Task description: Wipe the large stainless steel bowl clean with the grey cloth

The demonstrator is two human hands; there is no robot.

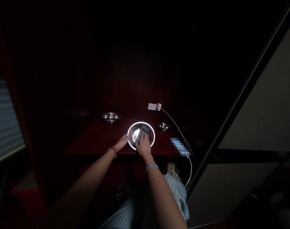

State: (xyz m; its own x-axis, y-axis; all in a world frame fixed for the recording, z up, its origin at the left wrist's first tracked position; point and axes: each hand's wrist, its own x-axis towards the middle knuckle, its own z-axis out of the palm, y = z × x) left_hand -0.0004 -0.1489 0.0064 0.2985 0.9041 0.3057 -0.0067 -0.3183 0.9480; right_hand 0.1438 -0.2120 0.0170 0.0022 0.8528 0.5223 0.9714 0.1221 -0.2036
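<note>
A shiny metal bowl (pixel 133 127) is at the front edge of a dark red wooden shelf (pixel 87 141), its bright rim tilted toward me. My left hand (pixel 122 142) grips the bowl's left rim, thumb over the inside. Inside the bowl, my right hand (pixel 143 144) presses a crumpled grey cloth (pixel 145 129) against the inner wall. The fingers of that hand are closed over the cloth.
Further back on the shelf stand a metal bowl (pixel 111 118) at left and a smaller one (pixel 163 127) at right. A white charger (pixel 158 107) sits in a wall socket; its cable (pixel 175 122) runs right, past a pixelated blue object (pixel 179 147).
</note>
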